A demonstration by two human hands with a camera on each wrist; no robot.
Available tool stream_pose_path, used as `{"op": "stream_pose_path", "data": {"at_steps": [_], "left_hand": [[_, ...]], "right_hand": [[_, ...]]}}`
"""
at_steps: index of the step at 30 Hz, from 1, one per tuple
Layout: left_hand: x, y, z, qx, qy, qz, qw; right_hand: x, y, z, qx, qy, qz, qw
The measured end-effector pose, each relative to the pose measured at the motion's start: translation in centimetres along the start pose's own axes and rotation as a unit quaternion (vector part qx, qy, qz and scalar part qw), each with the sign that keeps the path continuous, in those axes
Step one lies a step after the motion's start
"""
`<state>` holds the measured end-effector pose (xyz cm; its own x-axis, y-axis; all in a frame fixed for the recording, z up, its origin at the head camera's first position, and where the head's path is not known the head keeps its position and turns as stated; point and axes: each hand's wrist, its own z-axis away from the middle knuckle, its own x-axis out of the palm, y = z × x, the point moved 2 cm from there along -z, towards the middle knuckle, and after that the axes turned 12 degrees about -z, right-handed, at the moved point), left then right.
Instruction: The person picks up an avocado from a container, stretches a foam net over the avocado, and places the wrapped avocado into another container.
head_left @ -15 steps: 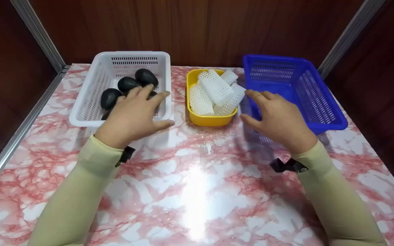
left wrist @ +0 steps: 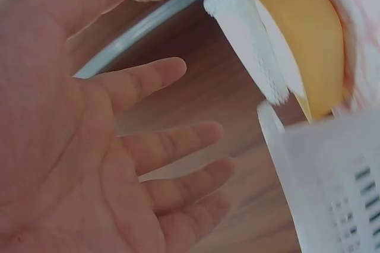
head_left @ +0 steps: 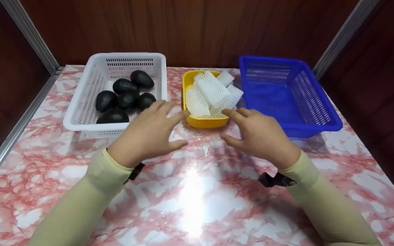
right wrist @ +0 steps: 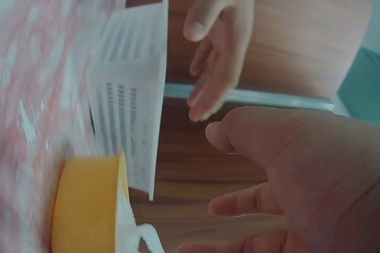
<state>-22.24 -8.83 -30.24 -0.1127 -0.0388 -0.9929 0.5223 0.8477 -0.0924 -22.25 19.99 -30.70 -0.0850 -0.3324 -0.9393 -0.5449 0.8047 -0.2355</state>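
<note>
My left hand (head_left: 149, 135), fingers spread and holding nothing, hovers by the front right corner of a white basket (head_left: 67, 119). Several dark avocados (head_left: 113, 117) lie inside that basket. In the left wrist view the palm and extended fingers (left wrist: 172, 146) show bare. My right hand (head_left: 263, 136) is also bare, its fingers loosely extended between a yellow tub (head_left: 206, 123) and a blue basket (head_left: 320, 127). White foam net sleeves (head_left: 212, 89) are heaped in the tub, and the right fingertips overlap its front right corner in the head view.
The blue basket has nothing in it. All three containers stand in a row at the back of a red-and-white marbled table (head_left: 169, 205). Dark wooden panels (head_left: 200, 30) close off the back and sides, with metal strips (head_left: 29, 37) at the corners.
Both hands have drawn back toward the person and closer together. The left has come away from over the white basket, uncovering more avocados; the right has moved left from the blue basket.
</note>
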Motion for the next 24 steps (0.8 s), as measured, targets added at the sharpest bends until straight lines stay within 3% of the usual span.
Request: {"op": "stream_pose_path", "data": {"at_steps": [6, 11, 16, 24], "left_hand": [[0.6, 2.2, 0.1, 0.090, 0.028, 0.011, 0.9955], [1.5, 3.4, 0.0, 0.161, 0.025, 0.004, 0.9866], [2.2, 3.9, -0.1, 0.179, 0.003, -0.004, 0.9839], [3.4, 4.2, -0.2, 0.177, -0.053, 0.007, 0.9828]], "right_hand": [[0.8, -0.9, 0.3, -0.022, -0.006, -0.004, 0.9997], [1.4, -1.3, 0.6, -0.038, -0.024, -0.006, 0.9990], [1.9, -1.8, 0.8, -0.040, -0.042, 0.000, 0.9983], [3.4, -2.6, 0.9, -0.073, -0.086, 0.018, 0.9934]]}}
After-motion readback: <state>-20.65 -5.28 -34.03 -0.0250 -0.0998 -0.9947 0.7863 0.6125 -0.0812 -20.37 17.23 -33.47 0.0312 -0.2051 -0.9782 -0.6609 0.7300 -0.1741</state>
